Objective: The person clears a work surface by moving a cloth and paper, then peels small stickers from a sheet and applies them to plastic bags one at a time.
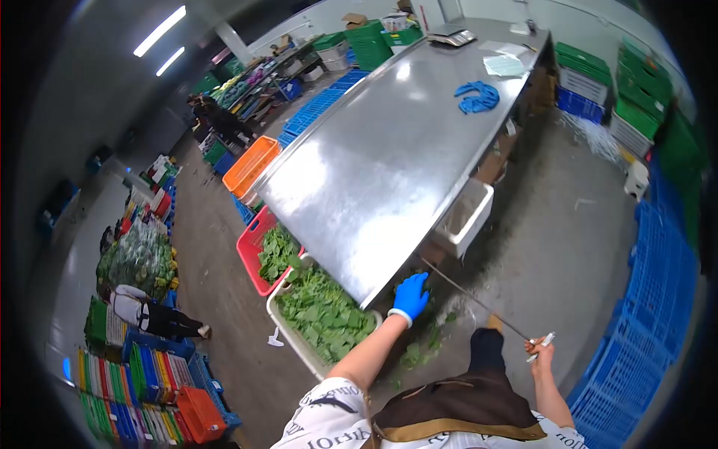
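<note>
My left hand (410, 297), in a blue glove with a white cuff, reaches forward beside the near corner of the steel table (351, 202). Its fingers look stretched out, and I see nothing in them. Bare and low on the right, my right hand (540, 349) is closed around the white grip of a long thin rod (476, 301). The rod slants up and left, its far end close to the table's edge by a white bin (471, 218). To the left of my gloved hand stands a pale crate (314, 365) full of leafy greens (325, 310).
A red crate (250, 258) with greens and an orange crate (250, 166) line the table's left side. Blue gloves (477, 97) and papers (505, 66) lie on the table. Blue crates (636, 299) stand at right. Loose leaves (422, 352) litter the floor. Two people are at left.
</note>
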Tool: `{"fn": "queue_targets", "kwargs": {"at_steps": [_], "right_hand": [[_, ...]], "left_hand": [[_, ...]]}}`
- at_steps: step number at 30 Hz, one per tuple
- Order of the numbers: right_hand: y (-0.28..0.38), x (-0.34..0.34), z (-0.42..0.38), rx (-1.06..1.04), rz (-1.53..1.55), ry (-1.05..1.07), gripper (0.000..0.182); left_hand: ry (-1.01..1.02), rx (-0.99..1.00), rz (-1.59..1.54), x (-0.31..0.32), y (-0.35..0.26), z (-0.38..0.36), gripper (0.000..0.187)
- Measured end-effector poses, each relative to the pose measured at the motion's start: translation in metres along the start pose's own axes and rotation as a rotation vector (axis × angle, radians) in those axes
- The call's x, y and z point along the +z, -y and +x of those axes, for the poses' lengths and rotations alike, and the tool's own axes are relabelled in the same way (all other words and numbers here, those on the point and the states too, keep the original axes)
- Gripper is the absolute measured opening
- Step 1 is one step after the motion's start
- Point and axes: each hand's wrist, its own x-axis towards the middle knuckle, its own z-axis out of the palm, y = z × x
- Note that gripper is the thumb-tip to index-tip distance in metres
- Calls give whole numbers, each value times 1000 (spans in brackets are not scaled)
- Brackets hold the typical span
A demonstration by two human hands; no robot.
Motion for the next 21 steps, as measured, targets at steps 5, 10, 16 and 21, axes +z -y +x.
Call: {"fn": "queue_targets", "kwargs": {"at_steps": [5,10,16,21], "right_hand": [[-2,104,165,167,91,138,32],[-25,204,267,302,120,162,28],[-75,266,331,512,220,155,34],[-96,293,370,506,231,169,46]], "left_hand": [[46,-204,255,0,27,99,70],[157,-259,259,22,66,164,75],[105,-300,246,32,69,159,65],[138,-314,243,35,64,166,62]]}}
